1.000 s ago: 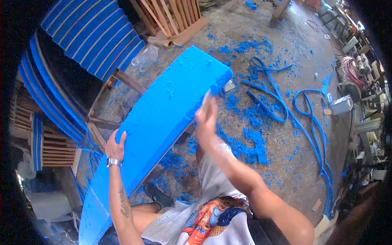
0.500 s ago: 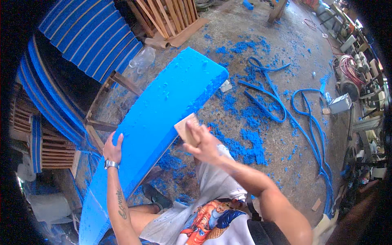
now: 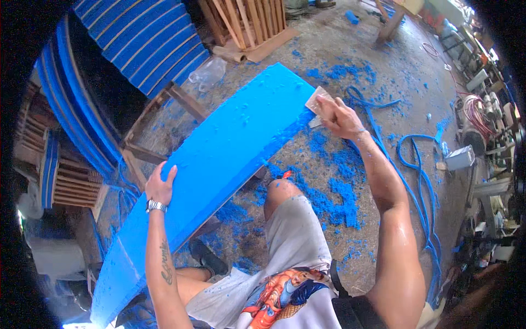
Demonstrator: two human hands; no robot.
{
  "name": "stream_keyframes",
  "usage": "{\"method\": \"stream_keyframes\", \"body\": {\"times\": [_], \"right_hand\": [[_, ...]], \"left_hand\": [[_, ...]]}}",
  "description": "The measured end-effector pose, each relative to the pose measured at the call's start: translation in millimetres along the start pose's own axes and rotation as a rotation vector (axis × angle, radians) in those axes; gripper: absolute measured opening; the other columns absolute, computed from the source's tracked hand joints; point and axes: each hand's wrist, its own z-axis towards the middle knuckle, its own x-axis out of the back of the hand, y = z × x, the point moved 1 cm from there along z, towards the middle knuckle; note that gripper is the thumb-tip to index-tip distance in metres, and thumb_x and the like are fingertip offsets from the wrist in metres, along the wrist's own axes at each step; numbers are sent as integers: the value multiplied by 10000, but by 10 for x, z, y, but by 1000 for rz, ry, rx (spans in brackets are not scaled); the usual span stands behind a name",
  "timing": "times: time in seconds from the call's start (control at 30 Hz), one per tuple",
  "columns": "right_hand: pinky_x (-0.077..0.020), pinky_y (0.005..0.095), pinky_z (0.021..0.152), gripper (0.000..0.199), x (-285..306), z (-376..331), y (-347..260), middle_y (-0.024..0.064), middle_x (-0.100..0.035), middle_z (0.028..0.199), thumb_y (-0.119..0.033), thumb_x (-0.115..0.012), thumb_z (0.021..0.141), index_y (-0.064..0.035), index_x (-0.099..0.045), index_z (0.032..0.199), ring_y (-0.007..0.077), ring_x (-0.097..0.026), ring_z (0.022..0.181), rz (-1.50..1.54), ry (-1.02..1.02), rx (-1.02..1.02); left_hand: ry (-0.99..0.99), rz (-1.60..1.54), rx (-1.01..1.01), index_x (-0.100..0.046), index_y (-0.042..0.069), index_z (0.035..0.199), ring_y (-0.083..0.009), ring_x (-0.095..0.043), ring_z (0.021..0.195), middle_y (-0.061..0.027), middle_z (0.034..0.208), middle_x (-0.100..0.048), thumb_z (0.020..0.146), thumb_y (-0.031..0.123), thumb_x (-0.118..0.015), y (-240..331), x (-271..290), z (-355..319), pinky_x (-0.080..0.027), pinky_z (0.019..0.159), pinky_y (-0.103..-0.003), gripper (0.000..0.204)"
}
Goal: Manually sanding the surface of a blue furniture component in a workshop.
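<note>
A long, curved blue foam slab (image 3: 241, 134) slants from the lower left to the upper middle, with crumbs on its top and a rough right edge. My left hand (image 3: 160, 185), wearing a metal watch, rests on the slab's left edge, its thumb spread from the fingers; some fingertips are hidden at the edge. At the far right corner, my right hand (image 3: 344, 118) is closed on a flat tan sanding block (image 3: 314, 102). The block touches the slab's edge there. Part of a wooden stand (image 3: 186, 102) shows beneath the slab.
Blue shavings (image 3: 342, 200) and long blue strips (image 3: 419, 164) lie on the concrete floor (image 3: 383, 241) to the right. Striped blue slabs (image 3: 148, 44) are stacked at upper left, near wooden slats (image 3: 246, 24). A pale box (image 3: 459, 158) and a coiled hose (image 3: 475, 109) sit at right.
My right hand has moved the sanding block up and away along the slab's right edge to its far corner. My left hand stays on the left edge. The view has shifted slightly.
</note>
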Motion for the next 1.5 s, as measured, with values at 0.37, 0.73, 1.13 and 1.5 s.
{"method": "stream_keyframes", "body": {"times": [0.37, 0.73, 1.13, 1.5], "right_hand": [[-454, 500, 802, 722, 105, 41, 104, 195, -517, 1072, -296, -655, 826, -177, -320, 1455, 436, -557, 956, -292, -46, 33], [-456, 454, 885, 507, 361, -49, 257, 204, -507, 1226, -261, -660, 860, -108, -470, 1304, 376, -527, 1011, -461, -94, -181], [-466, 465, 880, 552, 212, -37, 221, 263, -532, 1279, -236, -598, 887, -126, -442, 1405, 404, -547, 994, -248, -56, -158], [-490, 471, 796, 607, 157, -75, 164, 189, -570, 1143, -338, -653, 864, -124, -445, 1393, 374, -548, 895, -359, -124, 13]], "left_hand": [[-13, 20, 24, -582, 105, 1288, -351, -547, 1187, -189, 1271, -600, 846, 657, -539, 6, 0, 11, -397, 1018, -451, 709], [-8, -3, -6, -579, 107, 1295, -340, -541, 1197, -176, 1286, -593, 869, 630, -527, 26, 15, -11, -390, 1021, -450, 677], [14, 11, 36, -597, 121, 1277, -345, -551, 1183, -176, 1266, -605, 872, 613, -534, -5, -18, 12, -386, 1017, -452, 640], [26, 0, -1, -606, 122, 1265, -336, -549, 1190, -168, 1274, -604, 870, 613, -537, -11, -32, 34, -390, 1012, -455, 634]]}}
